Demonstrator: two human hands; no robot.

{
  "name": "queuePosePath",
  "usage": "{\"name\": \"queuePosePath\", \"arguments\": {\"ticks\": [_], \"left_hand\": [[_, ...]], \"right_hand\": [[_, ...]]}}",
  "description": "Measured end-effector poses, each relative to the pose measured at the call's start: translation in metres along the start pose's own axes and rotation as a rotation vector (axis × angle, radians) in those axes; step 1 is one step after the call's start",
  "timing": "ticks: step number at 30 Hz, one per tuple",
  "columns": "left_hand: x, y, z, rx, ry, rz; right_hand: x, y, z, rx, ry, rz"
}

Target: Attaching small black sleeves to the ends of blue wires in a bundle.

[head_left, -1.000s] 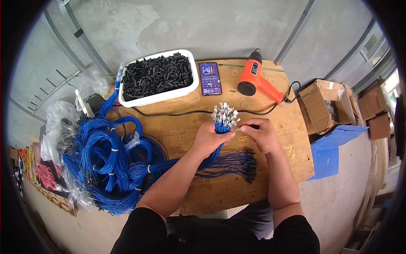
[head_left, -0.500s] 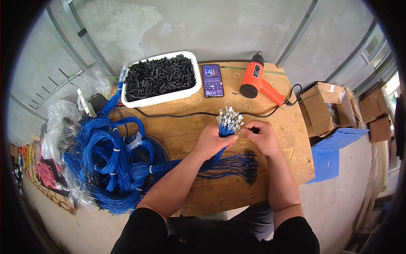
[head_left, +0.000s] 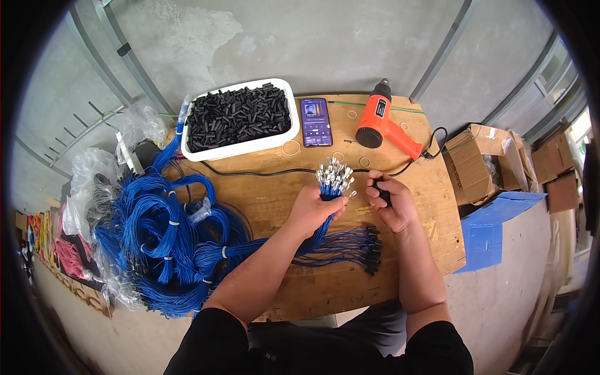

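Note:
My left hand (head_left: 314, 209) is closed round a bundle of blue wires (head_left: 325, 230), whose silvery crimp terminals (head_left: 335, 175) fan out above the fist. Just right of them, my right hand (head_left: 396, 207) is turned partly palm up, fingers curled over short black sleeves (head_left: 383, 195); how many is hidden. Its thumb and fingertips are apart from the terminals. Below, between my forearms, blue wires ending in black sleeves (head_left: 373, 250) lie spread on the wooden table (head_left: 275, 187).
A white tray (head_left: 250, 150) full of black sleeves stands at the back. Beside it lie a phone (head_left: 317, 123) and an orange heat gun (head_left: 381, 119) with a black cord (head_left: 269, 173). Coiled blue wire bundles (head_left: 150, 219) cover the left side. A cardboard box (head_left: 465, 165) stands at right.
My right hand has drawn a little to the right, off the terminals, and rolled palm up, so the black sleeves in it now show. My left hand keeps its hold on the bundle.

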State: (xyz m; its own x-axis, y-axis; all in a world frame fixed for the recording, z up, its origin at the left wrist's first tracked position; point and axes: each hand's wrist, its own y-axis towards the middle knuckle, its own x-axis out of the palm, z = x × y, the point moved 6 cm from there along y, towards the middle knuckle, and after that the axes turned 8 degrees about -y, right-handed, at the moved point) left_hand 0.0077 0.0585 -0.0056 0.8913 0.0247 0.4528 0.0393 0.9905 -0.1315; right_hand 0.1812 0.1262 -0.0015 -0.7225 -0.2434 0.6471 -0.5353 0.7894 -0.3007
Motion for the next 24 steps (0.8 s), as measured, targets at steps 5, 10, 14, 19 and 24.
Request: {"name": "queuePosePath", "arguments": {"ticks": [5, 10, 14, 19, 24], "left_hand": [[-0.003, 0.000, -0.001, -0.030, -0.018, 0.027], [-0.002, 0.002, -0.002, -0.022, -0.026, 0.014], [-0.004, 0.002, -0.004, -0.024, -0.031, 0.010], [-0.002, 0.001, -0.002, -0.028, -0.046, 0.015], [-0.005, 0.001, -0.004, -0.048, -0.086, 0.039]], "right_hand": [[0.006, 0.001, 0.001, -0.039, -0.083, -0.042], [0.000, 0.004, 0.003, -0.023, -0.007, -0.019], [-0.004, 0.006, 0.005, -0.021, -0.015, -0.035], [-0.004, 0.005, 0.005, -0.018, -0.019, -0.038], [0.003, 0.001, 0.007, -0.042, -0.104, -0.056]]}}
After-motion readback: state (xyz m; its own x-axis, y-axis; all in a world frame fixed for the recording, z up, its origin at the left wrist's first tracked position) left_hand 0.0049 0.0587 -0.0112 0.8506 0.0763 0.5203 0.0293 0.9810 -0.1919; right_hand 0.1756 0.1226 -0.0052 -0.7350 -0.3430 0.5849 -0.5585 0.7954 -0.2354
